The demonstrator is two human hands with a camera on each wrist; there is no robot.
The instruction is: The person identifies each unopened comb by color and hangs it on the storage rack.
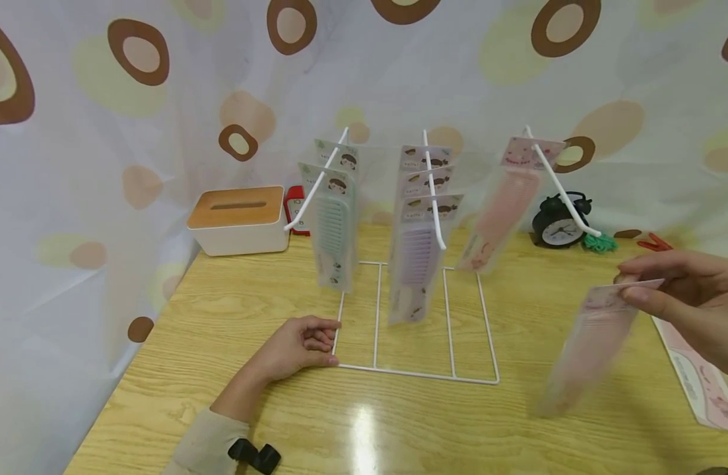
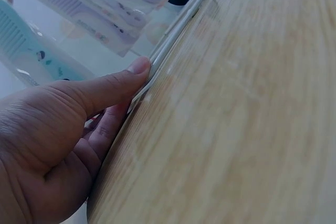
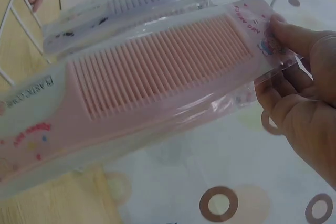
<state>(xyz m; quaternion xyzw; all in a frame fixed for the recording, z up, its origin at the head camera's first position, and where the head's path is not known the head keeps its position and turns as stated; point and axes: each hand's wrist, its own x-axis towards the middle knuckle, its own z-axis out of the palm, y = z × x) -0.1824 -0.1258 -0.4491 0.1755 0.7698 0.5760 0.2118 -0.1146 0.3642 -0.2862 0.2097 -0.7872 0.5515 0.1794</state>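
My right hand pinches the header of a packaged pink comb between thumb and fingers, right of the white wire rack. In the right wrist view the held comb shows its teeth through the clear sleeve. My left hand grips the front left corner of the rack's base, thumb on the wire. From the left prong hang two mint green combs, from the middle one several purple combs. A single pink comb hangs on the right prong.
Another pink package lies at the table's right edge. Behind stand a tissue box, a red clock partly hidden, and a black alarm clock. A green tangled item and a red item lie near it.
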